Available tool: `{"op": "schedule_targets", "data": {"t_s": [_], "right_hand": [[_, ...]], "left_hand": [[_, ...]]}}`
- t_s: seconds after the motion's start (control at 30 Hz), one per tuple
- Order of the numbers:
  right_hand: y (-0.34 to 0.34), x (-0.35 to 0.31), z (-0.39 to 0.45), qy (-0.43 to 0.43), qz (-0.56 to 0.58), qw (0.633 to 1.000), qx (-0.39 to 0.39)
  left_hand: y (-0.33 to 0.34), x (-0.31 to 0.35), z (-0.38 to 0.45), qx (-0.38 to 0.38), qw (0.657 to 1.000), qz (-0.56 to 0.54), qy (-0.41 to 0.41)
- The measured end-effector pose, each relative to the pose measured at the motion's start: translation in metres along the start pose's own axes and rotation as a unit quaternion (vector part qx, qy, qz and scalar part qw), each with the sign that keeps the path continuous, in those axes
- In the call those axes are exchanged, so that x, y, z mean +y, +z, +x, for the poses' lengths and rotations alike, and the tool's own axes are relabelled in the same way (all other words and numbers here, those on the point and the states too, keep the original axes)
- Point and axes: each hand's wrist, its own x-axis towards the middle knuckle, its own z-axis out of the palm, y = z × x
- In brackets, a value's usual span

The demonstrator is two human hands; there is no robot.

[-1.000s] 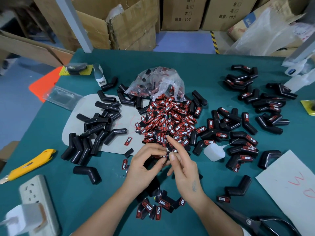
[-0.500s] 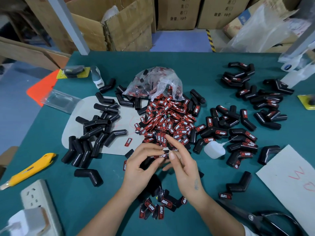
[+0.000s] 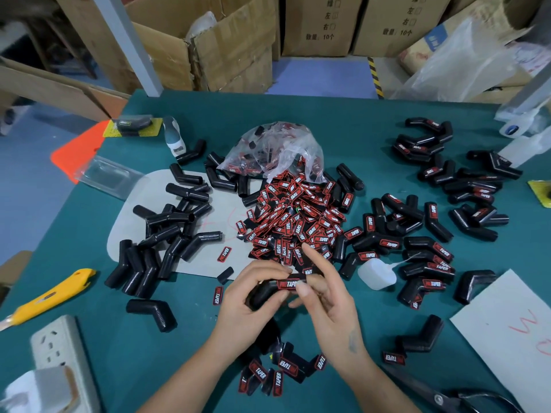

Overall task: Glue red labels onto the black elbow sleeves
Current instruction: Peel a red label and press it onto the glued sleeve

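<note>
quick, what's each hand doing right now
Left hand: grips a black elbow sleeve.
Right hand: thumb presses the red label onto that sleeve, index finger raised.

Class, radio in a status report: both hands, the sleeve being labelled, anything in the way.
Left hand grips black elbow sleeve. Right hand presses red label onto it. Nothing blocking.
</note>
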Motion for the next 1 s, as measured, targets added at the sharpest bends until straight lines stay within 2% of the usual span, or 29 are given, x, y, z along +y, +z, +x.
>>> {"op": "schedule_targets", "data": {"t_s": [0.1,0.33,0.47,0.67,1.0], "right_hand": [[-0.002,0.002,-0.004,0.0,0.01,1.0,0.016],[-0.004,0.003,-0.007,0.008,-0.01,1.0,0.017],[0.0,-0.003,-0.005,0.04,0.042,0.998,0.009],[0.003,-0.003,-0.005,0.079,0.084,0.993,0.027],[0.007,0.0,-0.005,0.097,0.156,0.983,0.02]], "left_hand": [[0.002,0.002,-0.004,0.008,0.999,-0.041,-0.026],[0.007,0.005,-0.009,0.04,0.997,-0.045,-0.038],[0.008,0.005,-0.01,0.054,0.998,-0.002,-0.027],[0.011,0.005,-0.012,0.038,0.997,0.067,-0.016],[0.01,0.006,-0.009,0.034,0.995,0.087,0.028]]}}
